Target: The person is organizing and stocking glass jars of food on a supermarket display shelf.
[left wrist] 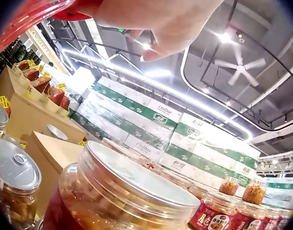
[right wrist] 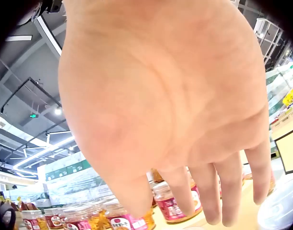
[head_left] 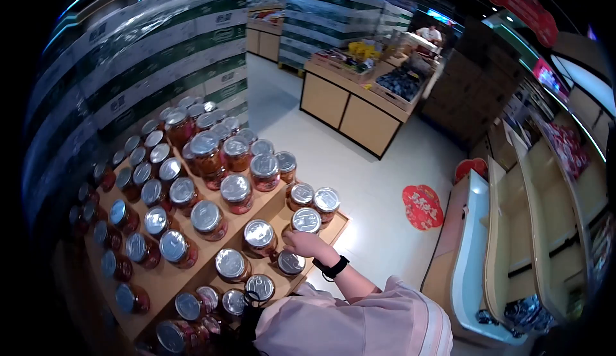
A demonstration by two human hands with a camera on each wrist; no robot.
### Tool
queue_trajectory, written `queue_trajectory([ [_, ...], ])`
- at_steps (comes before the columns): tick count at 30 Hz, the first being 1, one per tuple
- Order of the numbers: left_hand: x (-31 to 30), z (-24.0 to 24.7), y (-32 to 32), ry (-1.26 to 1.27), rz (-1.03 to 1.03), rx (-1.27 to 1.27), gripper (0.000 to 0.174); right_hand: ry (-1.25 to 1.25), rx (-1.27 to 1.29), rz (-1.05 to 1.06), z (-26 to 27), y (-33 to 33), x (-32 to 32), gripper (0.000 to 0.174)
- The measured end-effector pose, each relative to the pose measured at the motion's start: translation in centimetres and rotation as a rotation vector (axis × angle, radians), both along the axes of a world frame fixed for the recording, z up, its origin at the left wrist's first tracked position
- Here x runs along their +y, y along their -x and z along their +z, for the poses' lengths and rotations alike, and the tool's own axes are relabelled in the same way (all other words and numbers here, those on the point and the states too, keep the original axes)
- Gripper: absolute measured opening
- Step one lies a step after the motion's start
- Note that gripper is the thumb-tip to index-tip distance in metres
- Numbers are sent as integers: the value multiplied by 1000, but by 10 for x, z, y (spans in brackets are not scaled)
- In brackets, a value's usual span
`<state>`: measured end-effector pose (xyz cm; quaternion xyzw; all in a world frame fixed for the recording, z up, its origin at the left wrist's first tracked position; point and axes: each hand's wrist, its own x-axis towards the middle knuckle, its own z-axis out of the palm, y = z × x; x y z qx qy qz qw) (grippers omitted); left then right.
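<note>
In the head view, my right hand [head_left: 308, 244] reaches among silver-lidded jars, with a dark band [head_left: 333, 269] at the wrist. Its fingers are at the side of a jar [head_left: 260, 235] of orange-brown food; another jar [head_left: 306, 220] stands just behind it. The right wrist view shows the palm [right wrist: 170, 100] with long, loosely extended fingers [right wrist: 204, 191] in front of pink-labelled jars. My left hand [left wrist: 156, 24] appears only in its wrist view, above a large clear jar [left wrist: 127, 191]. A blurred red shape [left wrist: 27, 21] borders that hand; whether it is held I cannot tell.
Rows of jars cover the stepped wooden stand [head_left: 340, 228]. Tall stacks of green-and-white cartons [head_left: 160, 61] rise behind it. A wooden display counter [head_left: 350, 109] stands across the pale floor [head_left: 353, 170], and shelving [head_left: 500, 228] lines the right side. A person [head_left: 428, 34] is far back.
</note>
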<state>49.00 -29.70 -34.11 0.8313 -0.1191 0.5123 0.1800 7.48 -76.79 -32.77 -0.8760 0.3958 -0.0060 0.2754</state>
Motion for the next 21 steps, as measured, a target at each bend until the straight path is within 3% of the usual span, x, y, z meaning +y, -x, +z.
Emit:
queue_trajectory([
  [2,12,-34,-23,-148,107,-95,44,35,-104,75,1,-29,2,40],
  [3,-16,1,18,-125,183,70,44,32,-157,132,10,-43,6,40],
  [5,-42,39,50,-90,144,187,39,-59,-292,253,25,-77,19,34],
  [6,-44,39,55,-89,185,279,39,-129,-375,321,33,-97,30,31],
  [9,-54,33,51,306,-169,338,32,-205,-457,557,42,-157,77,30],
  [10,-58,40,56,502,-293,490,32,-267,-443,668,45,-177,95,28],
  [11,-60,41,56,346,-146,328,32,-538,-463,794,34,-208,128,28],
  [13,-77,46,55,522,-240,272,26,-876,-495,846,8,-243,155,30],
  [14,-79,44,54,600,-271,252,23,-1066,-481,834,-3,-261,170,40],
  [16,-86,50,60,715,-313,334,19,-1564,-358,541,6,-290,208,53],
  [17,-87,53,64,726,-326,363,19,-1645,-349,588,0,-305,220,66],
  [21,-75,47,63,618,-310,281,19,-1783,-199,749,0,-337,284,71],
])
